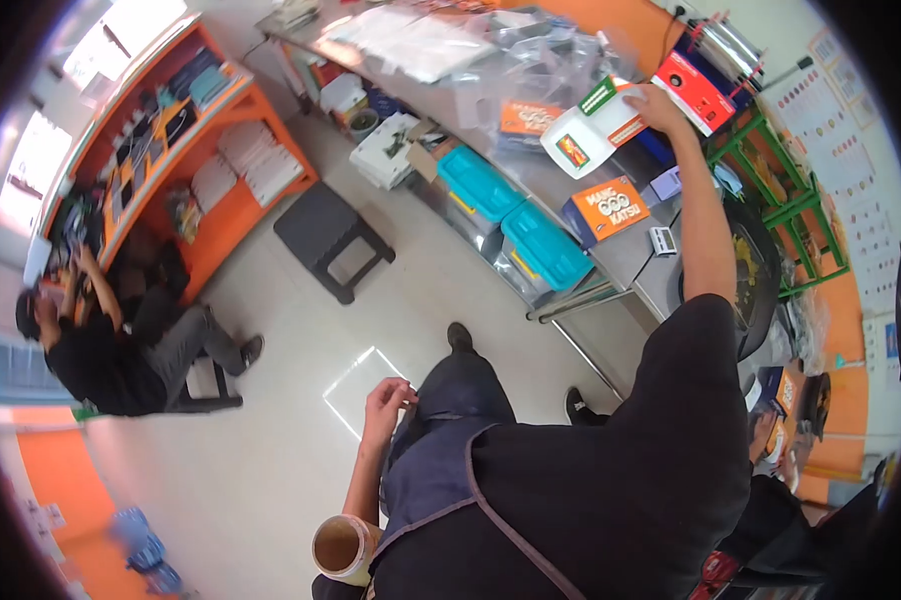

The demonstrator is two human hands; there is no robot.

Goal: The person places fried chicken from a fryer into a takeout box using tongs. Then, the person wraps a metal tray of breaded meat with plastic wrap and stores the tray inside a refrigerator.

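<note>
My right hand (656,108) reaches out over the steel table and grips the edge of a white takeaway food box (583,140) with green and orange-red printed panels. Its fingers are wrapped on the far corner, partly hidden. Under and beside that box stands an orange "Mang Katsu" box (611,208). My left hand (386,408) hangs by my thigh, its fingers loosely bent, with nothing visible in them. Near my left forearm is an open round container (343,550) with a brownish inside; what supports it is hidden.
Clear plastic bags (541,75) lie along the steel table (636,255). Teal-lidded bins (546,245) stand at its side. A black stool (333,235) is on the floor. A seated person (111,350) works at orange shelves; another person's hands (766,435) show at lower right.
</note>
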